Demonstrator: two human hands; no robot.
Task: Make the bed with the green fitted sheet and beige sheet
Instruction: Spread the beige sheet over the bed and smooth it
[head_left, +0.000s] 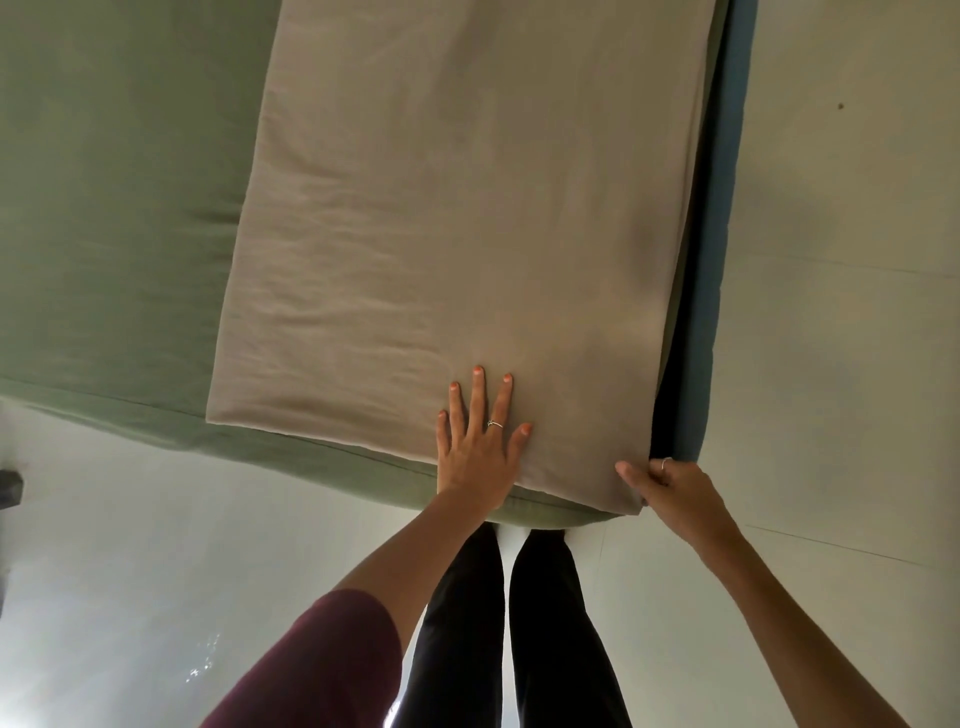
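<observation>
The beige sheet (457, 218) is soft, thin cloth with lots of little wrinkles. It is folded into a long, flat strip with straight edges. It lies on the right side of the bed, on top of the green fitted sheet (114, 197), and its near end comes just up to the bed's near edge. Its right side hangs a little over the side of the bed.

The green fitted sheet is smooth and pulled tight over the mattress. It wraps down around the near edge, where a thin seam line runs along it. A few small creases show beside the beige strip.

The left hand (480, 441) lies flat on the beige sheet near its end. Its fingers are straight and spread wide, pressing the cloth down. There is a ring on one finger.

The right hand (670, 491) holds the near right corner of the beige sheet. Its fingers are curled and its thumb pinches the cloth at the bed's corner. It has a ring too.

A blue bed frame (719, 218) runs along the right side of the mattress, with a dark gap between them. The floor (841, 260) is pale and smooth, with a shiny patch of light at the lower left. The person wears black trousers (545, 623) and a dark red sleeve (322, 670).
</observation>
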